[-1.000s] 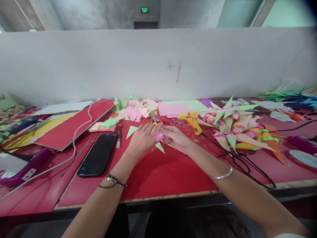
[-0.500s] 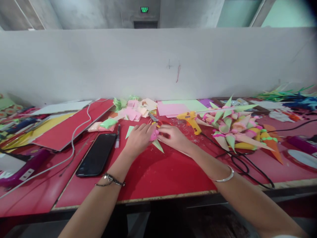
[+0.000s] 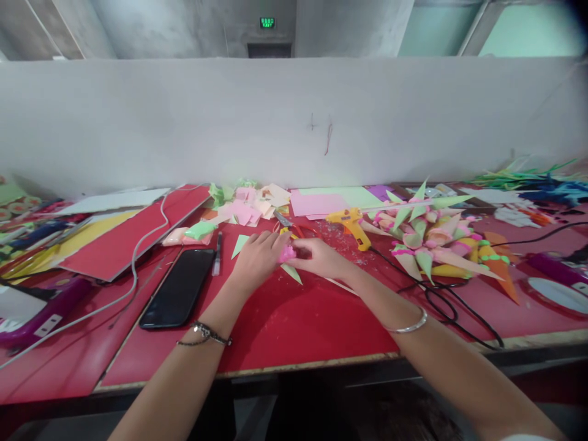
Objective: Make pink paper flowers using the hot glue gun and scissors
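A small pink piece (image 3: 287,253) sits between my two hands above the red table (image 3: 294,324). My left hand (image 3: 261,257) has its fingers closed on it from the left. From the right, my right hand (image 3: 318,256) pinches the same piece. A pale green pointed paper piece (image 3: 291,274) shows just below my fingertips, and another green piece (image 3: 239,245) lies left of my left hand. Behind my hands are scissors (image 3: 283,219) with partly hidden handles. The yellow glue gun (image 3: 351,225) lies to the right.
A black phone (image 3: 179,288) and a pen (image 3: 217,254) lie at the left. Paper scraps (image 3: 248,206) sit behind. At the right are paper cones and flowers (image 3: 432,236), with a black cable (image 3: 452,312) in front. A white cable (image 3: 135,263) crosses the left side.
My right fingers have closed in against the pink piece, which now shows more between my hands. The view has shifted slightly.
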### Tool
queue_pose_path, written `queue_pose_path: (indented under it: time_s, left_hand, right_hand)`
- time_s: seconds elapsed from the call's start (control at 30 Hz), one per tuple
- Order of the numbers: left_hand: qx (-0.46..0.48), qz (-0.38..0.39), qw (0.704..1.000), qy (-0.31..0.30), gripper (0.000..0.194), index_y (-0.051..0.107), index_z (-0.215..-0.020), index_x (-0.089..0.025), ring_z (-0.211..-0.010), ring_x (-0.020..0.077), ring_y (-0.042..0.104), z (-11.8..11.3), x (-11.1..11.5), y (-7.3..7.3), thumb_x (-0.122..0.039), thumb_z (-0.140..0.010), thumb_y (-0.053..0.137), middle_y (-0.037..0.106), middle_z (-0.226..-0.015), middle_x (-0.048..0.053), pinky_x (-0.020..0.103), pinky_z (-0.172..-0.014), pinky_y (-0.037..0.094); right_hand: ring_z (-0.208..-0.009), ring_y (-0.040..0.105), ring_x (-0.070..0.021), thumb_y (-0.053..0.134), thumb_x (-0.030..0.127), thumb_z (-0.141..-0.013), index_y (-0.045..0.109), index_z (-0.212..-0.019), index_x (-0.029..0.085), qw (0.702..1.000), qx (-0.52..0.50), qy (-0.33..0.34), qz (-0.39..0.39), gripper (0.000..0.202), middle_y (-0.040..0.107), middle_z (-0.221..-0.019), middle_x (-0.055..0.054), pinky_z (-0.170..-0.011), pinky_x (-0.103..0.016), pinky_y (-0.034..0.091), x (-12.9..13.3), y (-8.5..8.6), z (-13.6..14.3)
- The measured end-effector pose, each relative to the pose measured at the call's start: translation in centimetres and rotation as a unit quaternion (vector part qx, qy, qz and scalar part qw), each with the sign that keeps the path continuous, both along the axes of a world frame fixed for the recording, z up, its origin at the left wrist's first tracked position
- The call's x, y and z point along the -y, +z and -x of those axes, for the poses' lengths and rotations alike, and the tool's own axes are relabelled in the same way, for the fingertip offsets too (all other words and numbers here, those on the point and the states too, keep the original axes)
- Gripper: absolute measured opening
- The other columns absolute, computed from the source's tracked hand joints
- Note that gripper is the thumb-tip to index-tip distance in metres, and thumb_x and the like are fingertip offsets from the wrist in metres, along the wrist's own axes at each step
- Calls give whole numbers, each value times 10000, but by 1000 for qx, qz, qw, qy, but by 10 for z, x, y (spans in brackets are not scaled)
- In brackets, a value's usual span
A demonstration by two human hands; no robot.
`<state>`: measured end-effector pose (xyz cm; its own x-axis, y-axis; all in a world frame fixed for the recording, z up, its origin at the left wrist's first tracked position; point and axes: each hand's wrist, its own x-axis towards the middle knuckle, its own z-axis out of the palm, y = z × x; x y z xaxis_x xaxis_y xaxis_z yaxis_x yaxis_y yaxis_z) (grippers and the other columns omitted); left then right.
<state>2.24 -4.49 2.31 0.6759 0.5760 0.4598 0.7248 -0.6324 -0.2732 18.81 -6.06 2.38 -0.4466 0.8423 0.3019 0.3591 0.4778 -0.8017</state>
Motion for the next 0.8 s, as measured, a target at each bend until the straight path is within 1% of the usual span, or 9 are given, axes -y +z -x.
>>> queue_pose_path:
  time_s: [0.1, 0.2, 0.27, 0.37, 0.43, 0.53, 0.6, 0.67, 0.8]
  left_hand:
    - [2, -8, 1000, 1, 306, 447, -1124, -154, -837, 211, 548, -2, 0, 0, -224, -833, 383, 608, -903, 86, 309, -681, 390]
    - [1, -7, 1000, 1, 315, 440, -1133, -145, -862, 207, 545, -1, -1, -1, -235, -837, 379, 605, -931, 97, 299, -689, 392]
    - [-1, 0, 1000, -1, 312, 446, -1125, -142, -870, 204, 546, 2, -3, -1, -240, -836, 381, 605, -942, 102, 295, -689, 397]
    - [10, 10, 1000, 9, 299, 458, -1104, -146, -874, 201, 547, 6, -6, -1, -227, -822, 399, 609, -941, 99, 295, -696, 406]
    - [17, 14, 1000, 20, 291, 462, -1094, -147, -871, 201, 549, 7, -7, -1, -206, -814, 406, 614, -925, 94, 296, -701, 409]
    - [22, 15, 999, 19, 281, 467, -1083, -144, -856, 203, 552, 7, -6, -1, -215, -818, 405, 616, -908, 95, 299, -691, 408]
    - [27, 15, 999, 12, 295, 465, -1087, -139, -859, 208, 552, 5, -6, -3, -250, -818, 414, 613, -924, 100, 301, -684, 409]
    - [34, 19, 999, 12, 317, 460, -1095, -139, -875, 212, 550, 5, -7, -4, -281, -813, 426, 609, -953, 104, 303, -687, 411]
    - [40, 36, 998, 42, 337, 454, -1096, -156, -909, 217, 542, 9, -9, -7, -283, -785, 474, 603, -979, 100, 310, -715, 415]
  right_hand:
    - [-594, 447, -92, 501, 378, -746, 532, -690, 155, 993, -79, 4, 84, 232, 499, -644, 27, -565, -224, 353, -1, 0, -1]
    - [-491, 361, -65, 484, 413, -756, 478, -625, 166, 984, -126, 4, 124, 279, 397, -548, 57, -485, -206, 306, -2, -1, -1]
    - [-491, 362, -63, 499, 403, -751, 476, -634, 168, 984, -134, 2, 119, 263, 397, -555, 58, -482, -202, 311, -2, -2, 0]
    - [-552, 434, -71, 538, 345, -732, 511, -752, 170, 986, -133, 5, 104, 179, 476, -658, 36, -524, -206, 364, -2, -5, 4]
    - [-567, 458, -73, 550, 317, -724, 510, -807, 175, 986, -136, 4, 100, 169, 503, -707, 25, -538, -211, 383, -2, -8, 7]
    - [-539, 451, -68, 554, 313, -716, 503, -776, 178, 981, -164, -21, 104, 156, 500, -666, 34, -521, -209, 380, -4, -11, 10]
    - [-523, 448, -64, 554, 322, -713, 498, -744, 178, 968, -212, -46, 124, 157, 488, -619, 45, -517, -207, 382, -6, -11, 10]
    - [-548, 475, -64, 566, 313, -701, 492, -720, 177, 944, -284, -68, 151, 156, 501, -625, 45, -545, -209, 403, -7, -10, 9]
    - [-684, 543, -77, 617, 241, -643, 462, -674, 182, 893, -409, -77, 173, 168, 549, -703, 35, -681, -232, 448, -12, -8, 5]
